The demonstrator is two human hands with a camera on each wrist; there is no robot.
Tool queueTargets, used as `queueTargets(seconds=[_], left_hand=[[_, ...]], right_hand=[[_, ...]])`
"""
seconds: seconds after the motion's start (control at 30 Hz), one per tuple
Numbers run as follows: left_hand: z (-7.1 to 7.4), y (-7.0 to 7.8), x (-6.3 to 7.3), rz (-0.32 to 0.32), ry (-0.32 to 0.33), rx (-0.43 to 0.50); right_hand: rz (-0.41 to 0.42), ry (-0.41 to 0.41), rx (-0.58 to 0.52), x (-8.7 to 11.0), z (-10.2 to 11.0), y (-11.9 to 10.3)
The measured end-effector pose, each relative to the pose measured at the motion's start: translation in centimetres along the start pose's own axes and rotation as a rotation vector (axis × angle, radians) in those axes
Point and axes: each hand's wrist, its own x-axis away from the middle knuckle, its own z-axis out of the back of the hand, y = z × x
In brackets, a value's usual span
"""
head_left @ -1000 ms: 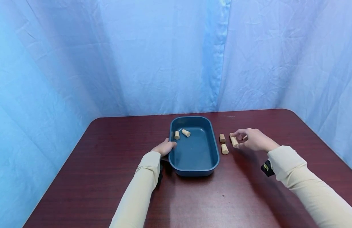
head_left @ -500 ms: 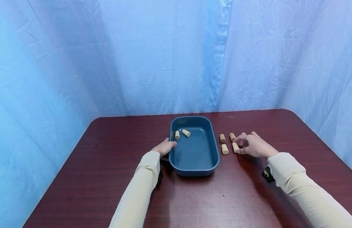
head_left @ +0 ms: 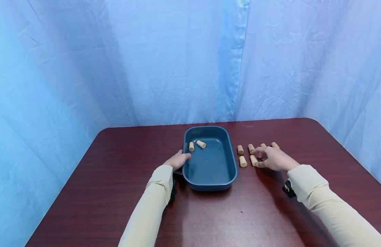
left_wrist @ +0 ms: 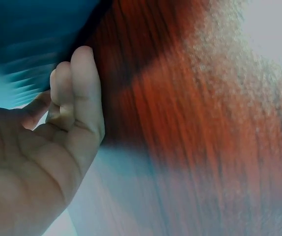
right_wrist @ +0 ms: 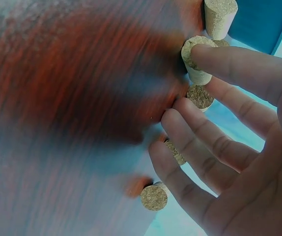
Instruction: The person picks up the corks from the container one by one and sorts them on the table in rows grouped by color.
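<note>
In the head view, my left hand (head_left: 177, 160) grips the left wall of a blue rectangular tray (head_left: 210, 187), thumb over the rim and fingers along the outside. The left wrist view shows those fingers against the tray's ribbed side. Inside the tray lie two tapered corks, one cork (head_left: 191, 146) by the left wall and another cork (head_left: 201, 144) beside it. My right hand (head_left: 275, 158) pinches a cork (head_left: 254, 160) at its ends on the table, right of the tray. In the right wrist view, the thumb (right_wrist: 219, 56) covers part of that cork's end face.
Nearest the tray on its right are a far cork (head_left: 240, 149) and a near cork (head_left: 242, 161). Another cork (head_left: 251, 148) sits just beyond the pinched one. Past my right fingers are two more, a cork (head_left: 263, 145) and a cork (head_left: 275, 145). Blue curtains (head_left: 178, 61) surround the dark red table (head_left: 122, 192).
My right hand has brought its cork slightly toward me, leaving a gap from the cork beyond it. Corks at the far right have come into sight. The left hand and tray stay put.
</note>
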Motion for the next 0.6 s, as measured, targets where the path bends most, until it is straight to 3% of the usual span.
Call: queueTargets(seconds=[0.6], left_hand=[[0.22,-0.01,0.15,-0.005,-0.027,-0.001]], right_hand=[[-0.008,-0.024,0.011,-0.08,0.22,0.23]])
